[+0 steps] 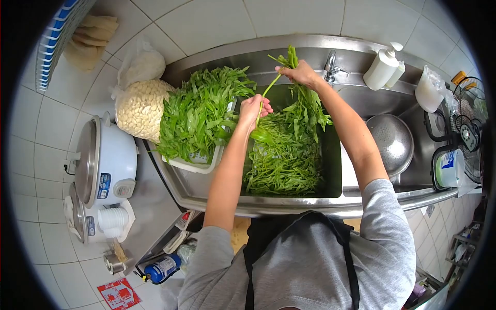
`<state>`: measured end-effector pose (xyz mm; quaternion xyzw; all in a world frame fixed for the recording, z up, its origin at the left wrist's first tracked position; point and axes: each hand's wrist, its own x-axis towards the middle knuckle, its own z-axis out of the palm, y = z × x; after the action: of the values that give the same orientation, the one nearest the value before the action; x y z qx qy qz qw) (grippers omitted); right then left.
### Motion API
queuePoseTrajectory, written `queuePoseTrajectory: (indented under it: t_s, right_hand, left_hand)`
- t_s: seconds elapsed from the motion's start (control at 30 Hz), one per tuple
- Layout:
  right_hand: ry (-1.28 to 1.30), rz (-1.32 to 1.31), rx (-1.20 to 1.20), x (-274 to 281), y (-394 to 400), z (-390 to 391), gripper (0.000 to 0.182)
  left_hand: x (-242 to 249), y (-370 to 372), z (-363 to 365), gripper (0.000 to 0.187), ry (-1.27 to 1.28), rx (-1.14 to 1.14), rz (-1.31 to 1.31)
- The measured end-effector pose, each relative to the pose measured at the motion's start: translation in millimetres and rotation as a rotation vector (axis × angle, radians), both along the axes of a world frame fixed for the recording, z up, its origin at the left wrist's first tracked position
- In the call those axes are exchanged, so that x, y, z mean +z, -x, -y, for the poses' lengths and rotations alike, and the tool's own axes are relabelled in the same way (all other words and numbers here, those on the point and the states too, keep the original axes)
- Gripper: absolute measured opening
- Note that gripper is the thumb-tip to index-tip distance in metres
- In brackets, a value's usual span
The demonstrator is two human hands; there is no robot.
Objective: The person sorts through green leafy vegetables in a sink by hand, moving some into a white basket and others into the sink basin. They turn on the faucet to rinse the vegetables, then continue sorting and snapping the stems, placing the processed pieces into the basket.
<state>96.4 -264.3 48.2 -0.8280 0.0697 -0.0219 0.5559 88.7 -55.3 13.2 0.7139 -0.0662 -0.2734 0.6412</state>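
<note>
Pinching a thin stem (270, 86) above the basin's (333, 165) left edge, the left hand (252, 109) meets no slack; toward the back edge, the right hand (299, 73) clasps it with leafy greens (309, 111). They look light, floppy, easily bruised, best held by stalks. Far right, the tub's (448, 168) label is unreadable.

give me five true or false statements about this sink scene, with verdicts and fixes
1. Both hands are empty. False: the left hand and the right hand both hold green stems.
2. A white tray heaped with leafy greens is left of the left forearm. True.
3. The clear bag is on the picture's right side. False: the clear bag is on the left, beside the leafy greens.
4. A white pump bottle stands right of the tap. True.
5. The perforated metal bowl is right of the right forearm. True.
</note>
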Motion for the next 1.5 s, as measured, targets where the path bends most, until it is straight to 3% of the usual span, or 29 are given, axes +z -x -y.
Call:
queuePoseTrajectory:
  t_s: [0.1,0.2,0.27,0.37,0.47,0.5,0.6,0.67,0.73,0.8,0.87,0.93,1.13,1.27,1.33,1.5]
  right_hand:
    - [-0.055,0.039,-0.04,-5.7,-3.3,-12.4,0.043]
    - [-0.097,0.052,-0.067,-4.0,-2.9,-10.5,0.043]
    - [-0.062,0.023,-0.008,-2.9,-3.2,-7.8,0.043]
    - [-0.02,-0.013,0.097,5.6,5.7,-8.9,0.044]
    - [0.017,-0.022,0.148,4.1,5.9,-4.5,0.044]
    - [-0.081,-0.006,0.116,2.9,7.4,-0.8,0.041]
    - [-0.241,-0.041,0.081,-5.5,6.8,23.9,0.041]
    - [-0.503,-0.131,0.099,-8.7,8.6,38.0,0.044]
    - [-0.497,-0.154,0.135,-10.7,7.9,42.1,0.048]
    - [-0.569,-0.152,0.079,-14.3,5.8,38.2,0.045]
    - [-0.554,-0.168,0.082,-12.0,8.1,22.8,0.047]
    - [-0.532,-0.149,0.089,-16.4,6.7,5.8,0.047]
    - [-0.444,-0.051,0.143,-30.3,7.1,-9.3,0.04]
    - [-0.475,-0.06,0.075,-27.7,8.9,-3.5,0.039]
    - [-0.507,-0.043,0.052,-24.1,12.1,-4.2,0.039]
    - [-0.594,0.062,-0.033,-18.6,15.8,-6.5,0.039]
  left_hand:
    - [-22.4,-10.2,7.2,0.021,0.29,0.411,-0.366]
    - [-44.0,-12.0,0.8,0.02,0.333,0.602,-0.339]
    - [-21.6,3.3,6.5,0.025,0.318,0.522,-0.195]
    - [10.7,17.9,19.8,0.039,0.013,0.036,0.261]
    - [4.9,10.6,13.6,0.035,-0.17,0.019,0.455]
    - [4.3,14.5,7.9,0.035,-0.214,0.104,0.569]
    - [-33.6,19.5,-34.7,0.038,-0.4,0.003,0.634]
    - [-55.3,34.9,-60.0,0.04,-0.872,-0.234,0.625]
    - [-28.1,50.4,-51.4,0.039,-1.0,-0.307,0.487]
    - [-18.9,55.5,-25.5,0.034,-0.807,-0.049,0.62]
    - [-6.2,55.1,8.9,0.028,-0.635,-0.07,0.649]
    - [13.7,57.2,38.3,0.027,-0.644,-0.085,0.579]
    - [-14.1,38.9,45.1,0.024,-0.659,-0.08,0.714]
    - [-18.5,33.9,43.2,0.019,-0.456,-0.162,0.497]
    - [-27.5,31.9,44.3,0.023,-0.157,-0.14,0.322]
    - [-31.5,32.6,47.7,0.023,-0.034,-0.065,0.144]
